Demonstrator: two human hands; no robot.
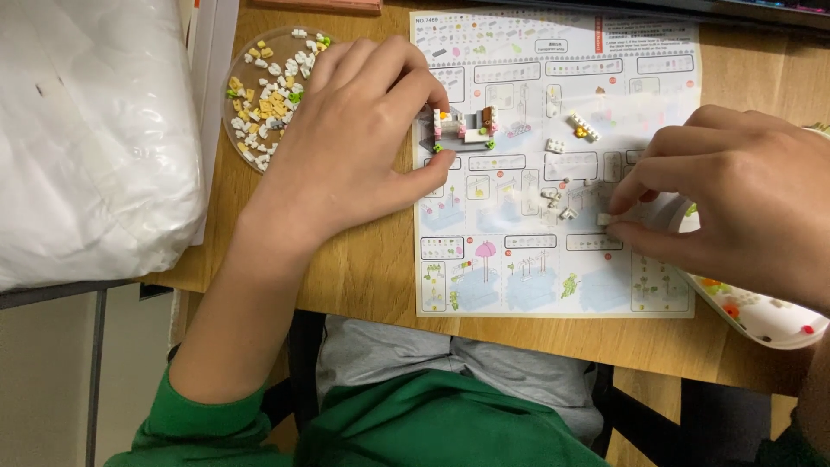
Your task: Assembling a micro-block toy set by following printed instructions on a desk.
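Head view looks straight down on a wooden table (363, 268) with a printed instruction sheet (553, 164) spread flat. Left hand (363, 130) sits at 11 o'clock of the sheet, fingers curled partway around a small brick model (462, 128), thumb pressing its lower left corner; the model rests on the sheet and pokes out at the hand's 3 o'clock side. Right hand (735, 203) lies at 3 o'clock of the sheet, thumb and forefinger pinched nearly closed over a tiny white piece (603, 220); whether the piece is lifted or only touched I cannot tell. From that pinch the model lies toward 10 o'clock, well apart, its long axis running 9 to 3. A few loose bricks (584, 127) lie between the two hands, nearer the right one. A round dish (246, 60) of pale pieces sits at 9 o'clock of the left hand, a white tray (761, 324) under the right wrist.
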